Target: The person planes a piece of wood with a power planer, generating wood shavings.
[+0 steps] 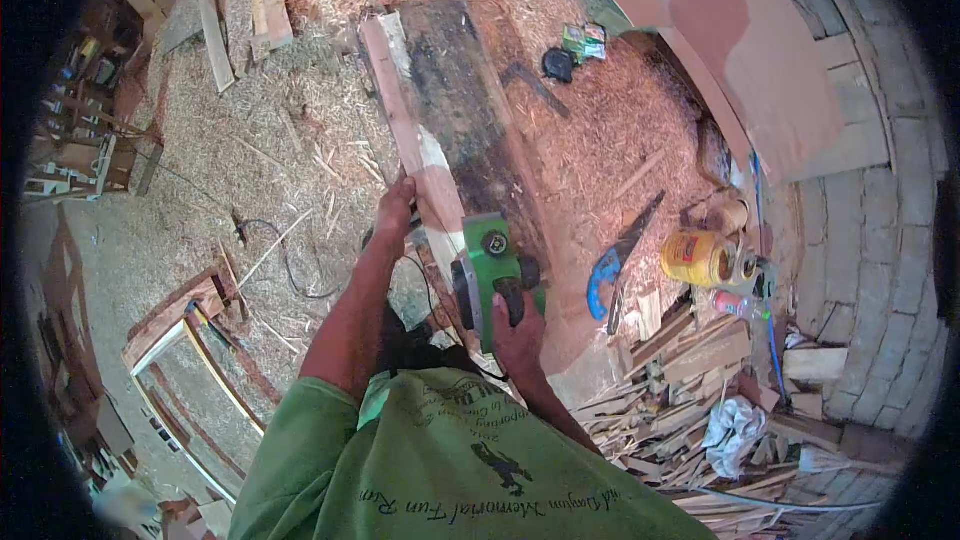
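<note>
The right hand (520, 338) grips a green-and-black electric planer (486, 278) at the near end of a long, pale wooden board (406, 128) on a dark, stained wooden table (450, 65). The left hand (397, 206) touches the board's left edge. Rightward lies a blue-handled saw (605, 275).

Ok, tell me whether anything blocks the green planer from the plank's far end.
Nothing visible lies on the plank between the green planer, held in the right hand, and the far end. The left hand is close by, at the plank's left edge.
</note>
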Tool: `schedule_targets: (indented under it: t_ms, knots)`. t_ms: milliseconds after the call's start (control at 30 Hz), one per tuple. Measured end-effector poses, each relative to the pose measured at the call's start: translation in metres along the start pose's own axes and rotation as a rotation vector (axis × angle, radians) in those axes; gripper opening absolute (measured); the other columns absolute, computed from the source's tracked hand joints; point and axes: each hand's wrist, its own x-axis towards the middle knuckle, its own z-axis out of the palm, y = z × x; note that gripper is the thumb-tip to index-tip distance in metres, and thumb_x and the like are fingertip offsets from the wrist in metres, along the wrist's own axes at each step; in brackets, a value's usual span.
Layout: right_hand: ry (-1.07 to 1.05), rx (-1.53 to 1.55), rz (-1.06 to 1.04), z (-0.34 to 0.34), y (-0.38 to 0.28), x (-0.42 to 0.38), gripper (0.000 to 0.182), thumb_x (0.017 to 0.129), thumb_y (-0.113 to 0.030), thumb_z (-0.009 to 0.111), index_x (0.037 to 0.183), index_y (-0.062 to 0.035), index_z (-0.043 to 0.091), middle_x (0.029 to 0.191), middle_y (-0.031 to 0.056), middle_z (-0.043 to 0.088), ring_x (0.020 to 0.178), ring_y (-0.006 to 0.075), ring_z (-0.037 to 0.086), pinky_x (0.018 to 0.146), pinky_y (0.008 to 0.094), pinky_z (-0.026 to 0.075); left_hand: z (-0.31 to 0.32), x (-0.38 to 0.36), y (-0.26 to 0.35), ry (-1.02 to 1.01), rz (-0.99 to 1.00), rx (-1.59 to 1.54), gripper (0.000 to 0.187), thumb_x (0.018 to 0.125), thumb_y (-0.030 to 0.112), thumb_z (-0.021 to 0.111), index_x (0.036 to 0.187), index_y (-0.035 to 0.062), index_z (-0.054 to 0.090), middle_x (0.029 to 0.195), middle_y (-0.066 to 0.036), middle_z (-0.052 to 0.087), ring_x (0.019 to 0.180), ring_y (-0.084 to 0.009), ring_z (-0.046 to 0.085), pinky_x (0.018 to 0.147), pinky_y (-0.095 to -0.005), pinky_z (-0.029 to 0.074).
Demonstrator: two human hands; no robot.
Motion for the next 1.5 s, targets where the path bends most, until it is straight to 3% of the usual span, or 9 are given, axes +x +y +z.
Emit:
schedule_targets:
  t_ms: [133,500,600,667,1100,1300,1367,1400,1500]
  knots:
    - [-0.007,-0.135,-0.009,0.018,-0.014,0.040,0.051,0.096,-0.041,0.068,0.118,0.0039,0.063,0.096,0.0255,0.071,0.089,0.0409,0.070,0.080,0.0479,0.055,0.004,-0.006,0.003,0.023,0.017,-0.031,0.058,0.107,0.044,0.045,0.149,0.0044,0.047,0.139,-0.011,0.059,0.122,-0.0277,0.059,0.104,-0.0425,0.045]
    - [0.036,-0.152,-0.182,0.093,-0.137,0.217,0.056,0.096,-0.042,0.067,0.118,0.0094,0.060,0.105,0.0337,0.068,0.098,0.0506,0.067,0.084,0.0516,0.054,-0.008,0.018,-0.027,0.141,0.291,0.442,0.065,0.107,0.045,0.045,0.152,-0.0019,0.043,0.139,-0.027,0.060,0.132,-0.0353,0.057,0.109,-0.0390,0.043]
    - [0.047,-0.148,-0.250,0.123,-0.136,0.270,0.057,0.096,-0.043,0.066,0.119,0.0097,0.061,0.104,0.0340,0.068,0.097,0.0513,0.066,0.085,0.0522,0.053,-0.004,0.022,-0.033,0.159,0.431,0.473,0.066,0.108,0.047,0.043,0.158,0.0042,0.036,0.134,-0.017,0.065,0.120,-0.0248,0.062,0.103,-0.0346,0.047]
    - [0.111,0.014,-0.278,0.151,-0.148,0.309,0.058,0.096,-0.044,0.064,0.117,0.0098,0.062,0.102,0.0341,0.068,0.096,0.0517,0.066,0.085,0.0535,0.053,0.003,0.004,-0.010,0.076,0.247,0.327,0.067,0.109,0.044,0.042,0.157,-0.0009,0.035,0.140,-0.020,0.060,0.126,-0.0261,0.058,0.106,-0.0355,0.044]
    - [-0.045,0.132,-0.252,0.212,-0.253,0.449,0.053,0.094,-0.049,0.067,0.098,0.0038,0.065,0.081,0.0203,0.065,0.072,0.0359,0.065,0.067,0.0453,0.054,-0.005,0.024,-0.034,0.035,0.402,0.283,0.067,0.110,0.041,0.041,0.159,-0.0022,0.028,0.155,-0.022,0.045,0.144,-0.0291,0.042,0.118,-0.0370,0.033]
    - [-0.042,0.104,-0.350,0.194,-0.193,0.404,0.049,0.093,-0.049,0.070,0.090,0.0001,0.065,0.067,0.0106,0.063,0.056,0.0256,0.064,0.053,0.0392,0.055,-0.049,0.051,-0.053,-0.088,0.106,0.260,0.070,0.103,0.054,0.048,0.154,0.0067,0.042,0.154,-0.015,0.047,0.129,-0.0305,0.052,0.105,-0.0425,0.044]
    - [0.345,-0.196,-0.560,0.165,-0.142,0.319,0.053,0.092,-0.049,0.071,0.099,0.0032,0.067,0.083,0.0212,0.069,0.079,0.0398,0.070,0.074,0.0464,0.057,-0.035,0.028,-0.001,0.003,-0.001,0.053,0.075,0.101,0.059,0.046,0.155,0.0079,0.039,0.157,-0.014,0.045,0.131,-0.0379,0.051,0.108,-0.0475,0.043]
    - [-0.035,0.171,-0.416,0.116,-0.149,0.256,0.055,0.093,-0.047,0.069,0.109,0.0055,0.066,0.097,0.0291,0.069,0.097,0.0472,0.067,0.088,0.0502,0.052,-0.023,0.022,0.025,0.070,-0.092,-0.013,0.080,0.098,0.063,0.047,0.158,0.0108,0.035,0.158,-0.013,0.043,0.129,-0.0409,0.052,0.104,-0.0498,0.046]
    - [-0.055,-0.066,-0.121,0.064,-0.067,0.129,0.057,0.097,-0.049,0.064,0.123,0.0017,0.063,0.108,0.0266,0.070,0.101,0.0437,0.068,0.090,0.0509,0.052,-0.023,0.033,0.044,-0.076,-0.028,0.008,0.084,0.098,0.056,0.059,0.164,0.0170,0.024,0.159,-0.016,0.042,0.121,-0.0446,0.058,0.088,-0.0509,0.056]
